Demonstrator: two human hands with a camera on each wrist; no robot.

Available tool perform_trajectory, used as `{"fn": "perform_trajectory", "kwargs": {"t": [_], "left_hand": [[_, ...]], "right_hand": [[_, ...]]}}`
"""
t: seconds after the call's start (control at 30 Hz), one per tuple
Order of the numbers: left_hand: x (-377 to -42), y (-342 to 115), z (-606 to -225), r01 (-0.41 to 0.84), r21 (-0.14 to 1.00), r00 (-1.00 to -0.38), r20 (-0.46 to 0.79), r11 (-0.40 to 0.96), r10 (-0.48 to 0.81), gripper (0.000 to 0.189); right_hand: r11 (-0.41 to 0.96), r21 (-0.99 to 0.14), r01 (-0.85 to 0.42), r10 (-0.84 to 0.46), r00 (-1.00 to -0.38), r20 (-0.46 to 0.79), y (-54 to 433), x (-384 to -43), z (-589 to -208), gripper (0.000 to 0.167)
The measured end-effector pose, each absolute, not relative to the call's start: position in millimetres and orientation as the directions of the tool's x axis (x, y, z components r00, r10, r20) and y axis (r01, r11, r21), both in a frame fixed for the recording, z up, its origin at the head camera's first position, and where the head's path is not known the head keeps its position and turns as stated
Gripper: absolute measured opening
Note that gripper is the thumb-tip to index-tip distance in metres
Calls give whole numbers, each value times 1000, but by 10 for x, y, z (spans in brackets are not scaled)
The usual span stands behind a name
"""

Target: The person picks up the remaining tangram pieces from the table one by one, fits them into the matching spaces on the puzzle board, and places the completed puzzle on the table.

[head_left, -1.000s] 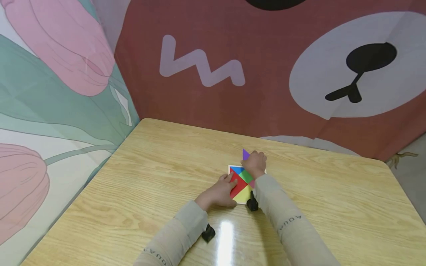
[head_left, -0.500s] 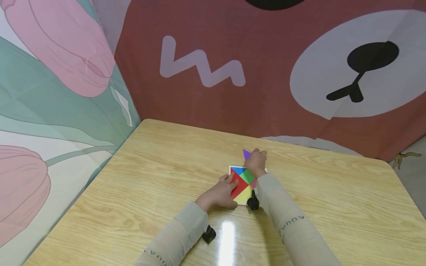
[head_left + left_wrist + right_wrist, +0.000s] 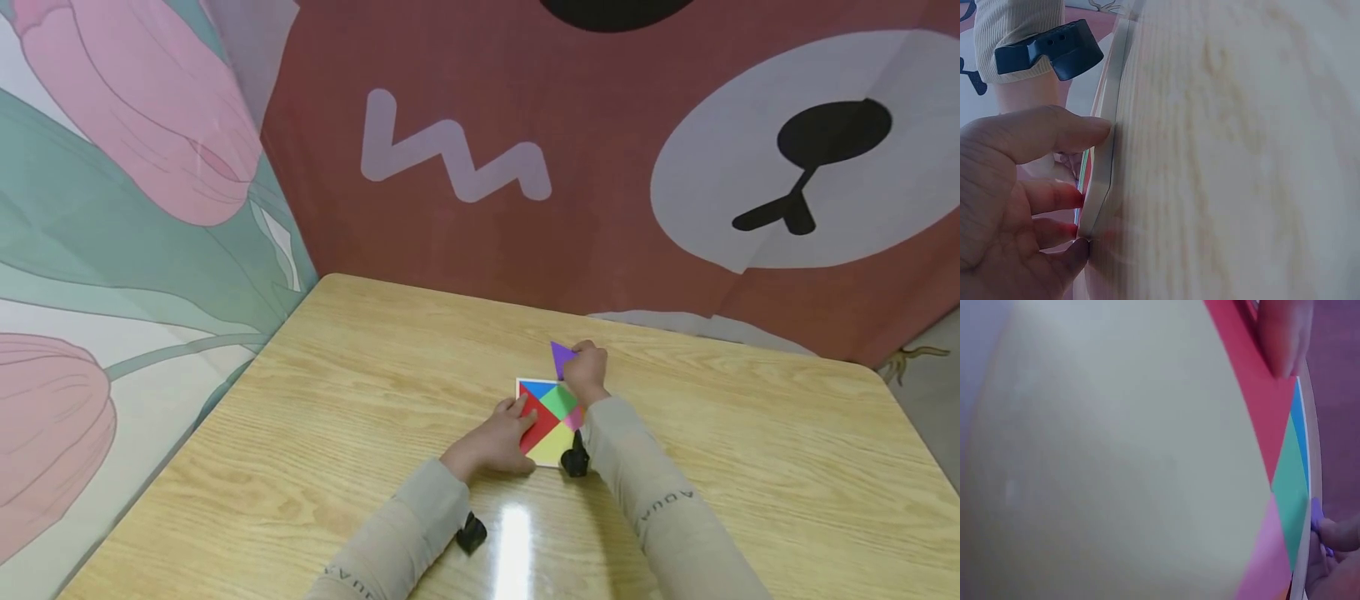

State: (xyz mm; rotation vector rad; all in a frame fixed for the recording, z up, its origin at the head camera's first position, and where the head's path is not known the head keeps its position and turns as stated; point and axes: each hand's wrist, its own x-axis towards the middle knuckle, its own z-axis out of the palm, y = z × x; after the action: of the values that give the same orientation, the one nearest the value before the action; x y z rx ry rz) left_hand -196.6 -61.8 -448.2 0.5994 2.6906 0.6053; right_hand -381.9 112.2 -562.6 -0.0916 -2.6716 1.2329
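Note:
A square tangram board (image 3: 518,388) with a white rim lies flat on the table. Its red piece (image 3: 539,422), yellow piece (image 3: 550,447), green piece (image 3: 559,402), blue piece (image 3: 537,387) and pink piece (image 3: 573,419) show. My left hand (image 3: 491,439) rests at the board's left side, fingertips on the red piece, thumb against the near edge. Just beyond the far edge, my right hand (image 3: 588,368) pinches a purple triangle (image 3: 561,357) by its right part. In the right wrist view that hand (image 3: 1338,565) covers most of the triangle (image 3: 1317,511). The board's right part is hidden behind the right hand and sleeve.
The wood-grain table (image 3: 360,375) extends around the board on all sides. A printed cloth (image 3: 480,242) hangs behind its far edge, and a flowered one (image 3: 150,250) at the left. Each wrist carries a small black camera (image 3: 471,533).
My right hand has shifted slightly to the right with the purple triangle, uncovering more of the triangle and of the pink piece. The left hand has stayed on the board.

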Motion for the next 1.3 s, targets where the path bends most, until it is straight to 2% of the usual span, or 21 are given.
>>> {"fn": "perform_trajectory", "kwargs": {"t": [0.03, 0.1, 0.27, 0.37, 0.47, 0.53, 0.63, 0.8, 1.3], "left_hand": [[-1965, -617, -4483, 330, 462, -861, -211, 823, 463, 75], [-1962, -615, -4478, 338, 456, -860, -205, 823, 467, 75], [-1961, -611, -4478, 338, 453, -860, -207, 825, 466, 75], [-1968, -606, -4485, 328, 454, -861, -217, 828, 460, 75], [-1977, -599, -4487, 319, 455, -862, -226, 831, 454, 75], [-1981, -593, -4487, 319, 455, -861, -227, 832, 455, 75], [-1982, -587, -4486, 329, 455, -859, -221, 828, 463, 76], [-1975, -584, -4484, 330, 460, -857, -220, 824, 466, 76], [-1971, -578, -4474, 340, 434, -860, -216, 834, 463, 77]], "right_hand": [[655, -754, -50, 149, -970, 193, 1155, -3890, -5730, 34], [646, -763, -7, 170, -973, 153, 1165, -3889, -5687, 34], [598, -798, 74, 190, -980, 52, 1018, -3272, -4783, 31], [586, -808, 64, 202, -977, 69, 1012, -3124, -4549, 30], [570, -819, 74, 231, -970, 74, 1048, -3199, -4573, 28], [532, -847, 27, 237, -964, 119, 1112, -3321, -4711, 27], [510, -860, 19, 226, -968, 113, 1155, -3384, -4759, 24], [512, -857, 66, 182, -983, 34, 1107, -3189, -4511, 25], [574, -819, -5, 106, -991, 80, 1163, -3004, -4404, 21]]}}
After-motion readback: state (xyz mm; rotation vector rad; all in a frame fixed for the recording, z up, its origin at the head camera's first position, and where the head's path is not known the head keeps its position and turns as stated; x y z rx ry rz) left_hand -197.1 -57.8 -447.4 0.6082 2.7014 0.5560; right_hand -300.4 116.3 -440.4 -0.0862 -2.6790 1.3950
